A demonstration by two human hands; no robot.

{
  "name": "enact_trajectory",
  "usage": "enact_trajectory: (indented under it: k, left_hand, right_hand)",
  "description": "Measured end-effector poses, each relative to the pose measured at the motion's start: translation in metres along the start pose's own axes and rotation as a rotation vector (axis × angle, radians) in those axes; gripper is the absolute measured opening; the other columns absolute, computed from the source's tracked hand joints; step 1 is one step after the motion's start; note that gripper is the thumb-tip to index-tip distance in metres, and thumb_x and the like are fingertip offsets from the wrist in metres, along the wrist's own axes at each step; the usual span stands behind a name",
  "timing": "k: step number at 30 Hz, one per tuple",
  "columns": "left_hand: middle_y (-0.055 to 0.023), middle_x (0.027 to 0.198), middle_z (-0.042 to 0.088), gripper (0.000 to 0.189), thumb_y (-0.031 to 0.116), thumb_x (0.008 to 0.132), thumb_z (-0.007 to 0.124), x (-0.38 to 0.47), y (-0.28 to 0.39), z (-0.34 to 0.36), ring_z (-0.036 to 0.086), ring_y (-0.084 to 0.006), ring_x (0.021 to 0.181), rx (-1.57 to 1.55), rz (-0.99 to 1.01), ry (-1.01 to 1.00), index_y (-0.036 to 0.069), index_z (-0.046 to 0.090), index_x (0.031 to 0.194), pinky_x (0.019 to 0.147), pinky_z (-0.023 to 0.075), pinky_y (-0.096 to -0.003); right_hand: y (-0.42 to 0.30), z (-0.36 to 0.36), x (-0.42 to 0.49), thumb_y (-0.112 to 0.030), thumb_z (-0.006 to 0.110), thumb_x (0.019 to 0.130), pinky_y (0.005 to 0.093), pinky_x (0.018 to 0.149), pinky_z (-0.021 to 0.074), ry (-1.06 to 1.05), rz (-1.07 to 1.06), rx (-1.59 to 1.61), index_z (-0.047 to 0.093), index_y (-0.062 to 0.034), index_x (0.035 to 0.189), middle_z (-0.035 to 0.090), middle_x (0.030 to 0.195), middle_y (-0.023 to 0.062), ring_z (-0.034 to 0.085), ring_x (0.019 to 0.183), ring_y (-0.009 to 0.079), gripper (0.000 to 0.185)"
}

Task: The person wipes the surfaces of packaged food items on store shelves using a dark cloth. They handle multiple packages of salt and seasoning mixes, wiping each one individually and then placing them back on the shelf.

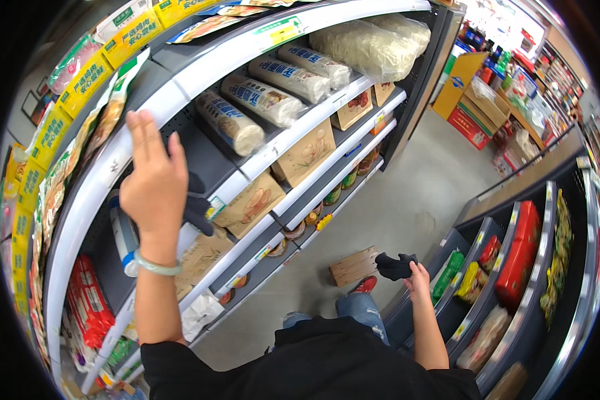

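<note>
My left hand, with a pale green bangle on the wrist, is raised at the white front edge of a shelf. Two fingers point up along that edge and the thumb stands apart. A black fabric piece, apparently a glove, sticks out from under the palm; the grip on it is mostly hidden. Lower right, my right hand pinches a black cloth glove above the floor. Past my left hand, wrapped white cylindrical packs lie on a shelf, and a blue-and-white roll pack lies behind the wrist.
Brown paper packs and jars fill lower tiers. A wooden block lies on the floor by a red shoe. Another shelf unit with red packs stands right of me. Cardboard boxes stand beyond the aisle.
</note>
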State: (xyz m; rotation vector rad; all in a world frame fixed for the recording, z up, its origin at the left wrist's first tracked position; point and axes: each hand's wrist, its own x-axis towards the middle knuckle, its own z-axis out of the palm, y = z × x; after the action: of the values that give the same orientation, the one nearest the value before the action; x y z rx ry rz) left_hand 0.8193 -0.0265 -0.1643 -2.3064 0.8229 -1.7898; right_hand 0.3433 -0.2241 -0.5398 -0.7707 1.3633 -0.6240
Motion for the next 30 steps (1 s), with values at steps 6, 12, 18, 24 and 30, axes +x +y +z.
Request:
enact_trajectory:
  k: [6, 12, 18, 24, 30]
  left_hand:
    - [-0.0030, 0.146, 0.058, 0.054, 0.032, 0.095, 0.064, -0.005, 0.002, -0.006, 0.069, -0.0167, 0.058, 0.043, -0.038, -0.072, 0.014, 0.055, 0.145, 0.047, 0.0514, -0.0242]
    - [-0.0039, 0.149, 0.055, 0.054, 0.033, 0.097, 0.060, 0.003, 0.017, -0.014, 0.071, -0.0176, 0.060, 0.164, -0.072, -0.170, 0.012, 0.052, 0.147, 0.047, 0.0521, -0.0252]
    - [-0.0026, 0.149, 0.054, 0.052, 0.029, 0.097, 0.058, -0.002, 0.020, -0.012, 0.071, -0.0173, 0.059, 0.214, -0.093, -0.144, 0.013, 0.052, 0.146, 0.047, 0.0526, -0.0258]
    - [-0.0012, 0.151, 0.052, 0.053, 0.029, 0.098, 0.058, 0.001, 0.027, -0.013, 0.069, -0.0182, 0.057, 0.236, -0.126, -0.203, 0.013, 0.050, 0.148, 0.048, 0.0528, -0.0259]
    - [-0.0025, 0.156, 0.047, 0.058, 0.023, 0.097, 0.058, 0.000, 0.036, -0.012, 0.070, -0.0230, 0.059, 0.249, -0.196, -0.243, 0.011, 0.044, 0.152, 0.051, 0.0546, -0.0282]
  right_hand:
    - [-0.039, -0.035, 0.089, -0.035, 0.066, 0.097, 0.0315, 0.070, 0.0487, -0.020, 0.039, -0.040, 0.063, -0.0146, 0.117, 0.067, 0.104, -0.0007, 0.062, 0.089, 0.0142, 0.028]
    - [-0.061, -0.085, 0.123, -0.036, 0.065, 0.097, 0.0345, 0.070, 0.0470, 0.064, 0.071, 0.010, 0.060, -0.0172, 0.118, 0.067, 0.103, -0.0016, 0.061, 0.092, 0.0149, 0.029]
    - [-0.057, -0.100, 0.136, -0.036, 0.067, 0.095, 0.0357, 0.068, 0.0472, 0.200, 0.119, 0.024, 0.059, -0.0211, 0.121, 0.066, 0.095, -0.0021, 0.061, 0.080, 0.0152, 0.031]
    - [-0.076, -0.082, 0.164, -0.032, 0.064, 0.096, 0.0363, 0.063, 0.0471, 0.042, 0.062, -0.108, 0.064, -0.0154, 0.102, 0.067, 0.091, -0.0004, 0.063, 0.081, 0.0162, 0.018]
    - [-0.115, -0.017, 0.204, -0.031, 0.068, 0.094, 0.0335, 0.068, 0.0479, -0.055, 0.154, -0.122, 0.062, -0.0152, 0.112, 0.065, 0.100, 0.0008, 0.060, 0.086, 0.0160, 0.024]
